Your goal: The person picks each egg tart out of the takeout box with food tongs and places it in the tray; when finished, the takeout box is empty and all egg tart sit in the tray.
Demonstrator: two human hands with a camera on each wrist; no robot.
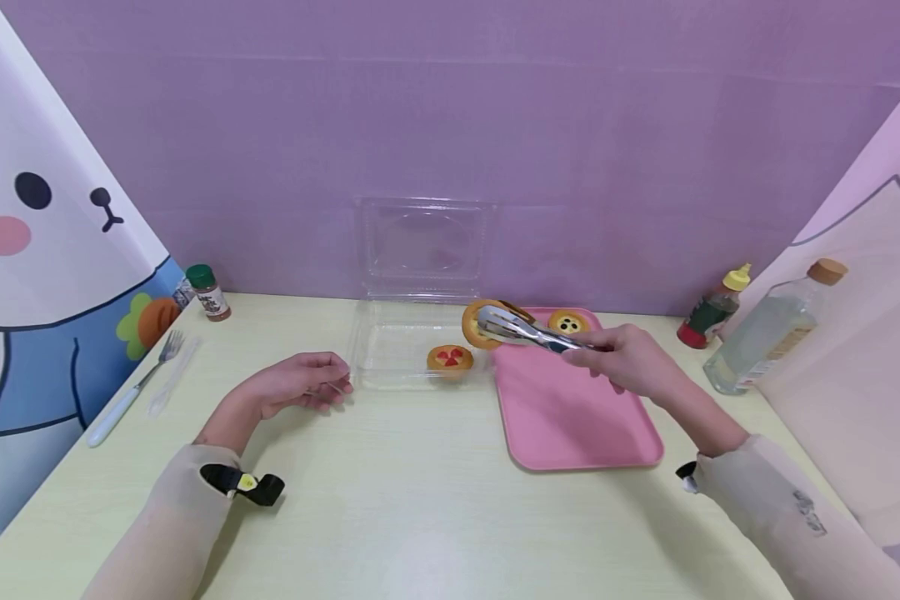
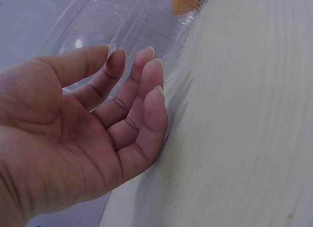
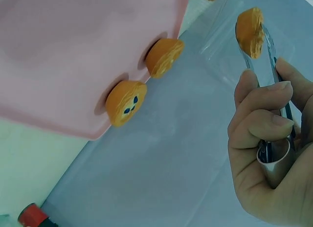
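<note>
My right hand (image 1: 630,358) grips metal tongs (image 1: 528,329), whose tips clasp an egg tart (image 1: 480,323) raised over the right side of an open clear plastic box (image 1: 390,342). Inside the box sits a tart with red topping (image 1: 450,358). At the box's front left corner, my left hand (image 1: 300,383) pinches the rim between thumb and index finger, the other fingers loosely bent. Two more tarts rest at the far edge of a pink tray (image 1: 577,417): one dotted with dark pieces (image 3: 126,103), the other (image 3: 164,58) largely behind the tongs in the head view.
The box's lid (image 1: 427,246) stands upright against the purple backdrop. A green-capped spice jar (image 1: 210,296), a fork (image 1: 138,387) and a clear plastic utensil (image 1: 172,379) are at left. A sauce bottle (image 1: 712,308) and a tall clear bottle (image 1: 768,333) occupy the back right.
</note>
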